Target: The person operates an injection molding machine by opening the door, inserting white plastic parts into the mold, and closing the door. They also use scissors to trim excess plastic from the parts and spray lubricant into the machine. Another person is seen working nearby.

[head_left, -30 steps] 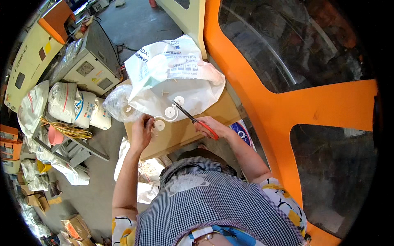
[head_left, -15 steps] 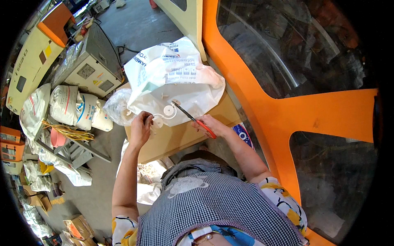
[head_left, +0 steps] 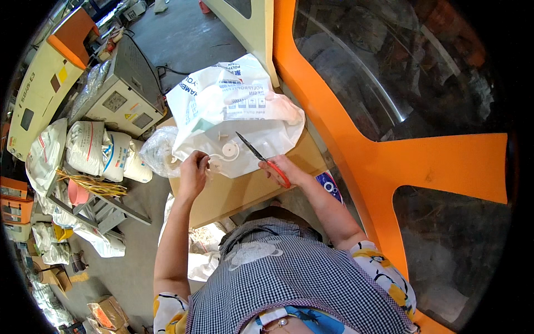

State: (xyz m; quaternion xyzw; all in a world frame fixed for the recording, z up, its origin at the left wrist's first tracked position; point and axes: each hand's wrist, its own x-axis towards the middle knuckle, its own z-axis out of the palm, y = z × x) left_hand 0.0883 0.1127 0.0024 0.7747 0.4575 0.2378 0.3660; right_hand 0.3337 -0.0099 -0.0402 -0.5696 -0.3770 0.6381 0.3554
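My left hand (head_left: 194, 171) is closed, pinching a white plastic moulded piece (head_left: 230, 150) with a round disc and a thin curved strip. The strip bends away from my fingertips over a white printed sack (head_left: 192, 108). In my right hand (head_left: 282, 170) are red-handled scissors (head_left: 253, 149), their dark blades close together and pointing up and left. The blade tips are just right of the disc, apart from it. A small white plastic part (head_left: 223, 136) lies on the sack beyond the disc. My left fingers partly hide the held end.
The sack lies on a brown cardboard surface (head_left: 222, 201). A clear plastic bag (head_left: 159, 150) sits left of it. An orange machine frame (head_left: 356, 131) rises close on my right. Full white sacks (head_left: 86, 146) and a grey cabinet (head_left: 123, 83) stand left.
The scissors have swung slightly away from the plastic piece, with the tips up and to the right. A small bit beside the tips no longer shows there. My left hand stays nearly still.
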